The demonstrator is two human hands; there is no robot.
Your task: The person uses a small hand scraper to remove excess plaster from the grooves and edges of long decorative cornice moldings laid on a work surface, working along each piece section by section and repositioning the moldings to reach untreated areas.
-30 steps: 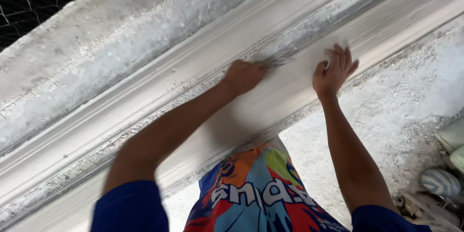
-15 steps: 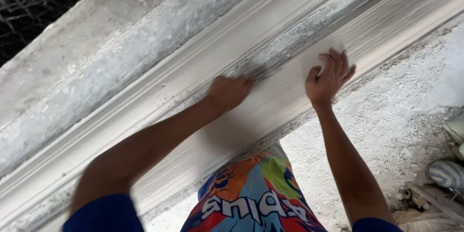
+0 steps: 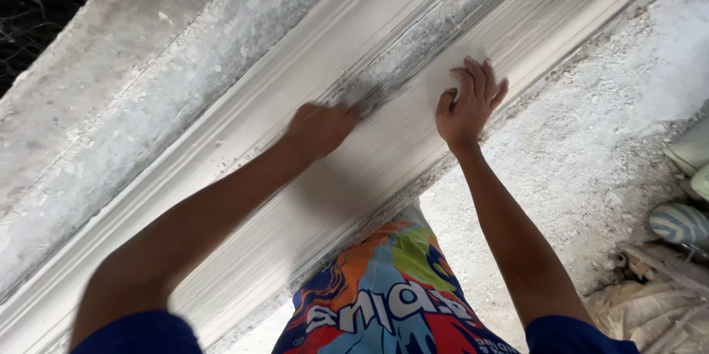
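Since the earlier frames our left hand (image 3: 319,127) has slid down the white plaster moulding (image 3: 244,177) toward seven o'clock, blurred, fingers curled around something small we cannot make out at the gritty groove (image 3: 413,66). Our right hand (image 3: 467,107) has stayed at three o'clock of it, fingers spread flat and holding nothing, palm braced on the moulding's broad face. The moulding's long axis runs from seven to one o'clock under both hands; the left lies nearer the groove, both arms reaching forward nearly straight over our bright patterned shorts (image 3: 384,302).
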